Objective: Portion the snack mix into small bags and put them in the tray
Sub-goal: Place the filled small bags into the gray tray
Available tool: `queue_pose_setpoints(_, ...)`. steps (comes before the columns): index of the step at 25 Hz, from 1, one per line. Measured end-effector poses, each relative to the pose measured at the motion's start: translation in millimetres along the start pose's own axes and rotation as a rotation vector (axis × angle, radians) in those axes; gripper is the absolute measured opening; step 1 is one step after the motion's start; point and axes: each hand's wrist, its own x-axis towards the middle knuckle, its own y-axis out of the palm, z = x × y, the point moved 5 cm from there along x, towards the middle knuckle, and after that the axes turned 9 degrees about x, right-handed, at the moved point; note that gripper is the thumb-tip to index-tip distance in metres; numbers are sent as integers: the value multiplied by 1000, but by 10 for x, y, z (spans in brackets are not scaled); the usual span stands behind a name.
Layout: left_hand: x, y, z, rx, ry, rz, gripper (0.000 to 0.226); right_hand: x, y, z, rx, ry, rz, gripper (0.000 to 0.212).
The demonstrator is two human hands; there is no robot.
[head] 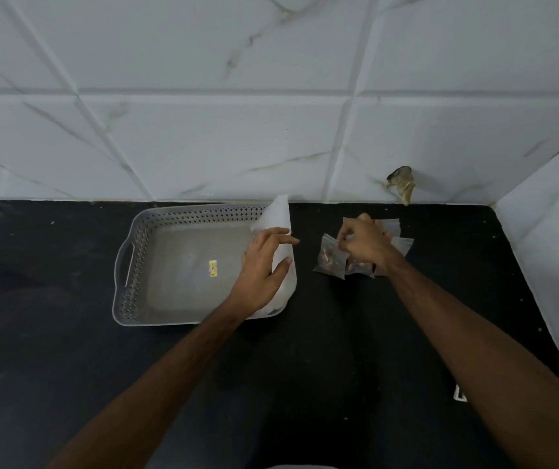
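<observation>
The left hand point(264, 269) grips a curled white sheet point(283, 252), paper or a large bag, I cannot tell which, thumb on one side and fingers over the other, above the right end of the grey perforated tray point(136, 252). The tray bed to the left of that hand holds only a small yellow sticker point(213, 268); no bags lie in it that I can see. Just right of the left hand, the right hand point(364, 242) pinches the top of a small clear bag point(330, 262) of snack mix resting on the black counter point(305, 367). More filled small bags point(359, 266) sit under and just beyond that hand. Portioning looks largely done; moving the bags into the tray remains, seemingly all of it.
</observation>
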Motion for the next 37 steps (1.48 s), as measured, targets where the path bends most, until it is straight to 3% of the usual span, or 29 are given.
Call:
queue_pose_setpoints(4, 39, -52, -79, 46, 24, 55, 38, -373, -282, 242, 194, -132, 134, 10)
queue_pose_setpoints(8, 114, -224, -255, -34, 70, 105, 59, -853, -658, 754, 211, -317, 203, 9)
queue_pose_setpoints(12, 98, -468, -308, -285, -23, 207, 34, -1058, -658, 1351, 322, -416, 281, 8)
queue_pose_setpoints(15, 10, -719, -9, -292, -87, 131, 42, -890, -340, 1681, 401, -461, 322, 8)
queue_pose_setpoints(17, -68, -928, 288, -278, -150, 65, 31, -658, -73, 1903, 455, -473, 349, 7)
queue_pose_setpoints(20, -104, -1233, 734, -141, -250, -27, 21, -307, 319, 2255, 505, -453, 399, 10)
queue_pose_setpoints(23, 17, -1489, 1139, 65, -315, -85, 15, 26, 722, 2513, 399, -413, 459, 20)
queue_pose_setpoints(27, 182, -1635, 1617, 294, -306, -74, 5, 493, 1191, 2796, 234, -447, 358, 16)
queue_pose_setpoints(31, 318, -1768, 1900, 537, -349, -66, 14, 763, 1486, 2973, 163, -490, 309, 13)
queue_pose_setpoints(37, 421, -1787, 2106, 673, -380, -109, 15, 890, 1620, 3005, 166, -536, 288, 34)
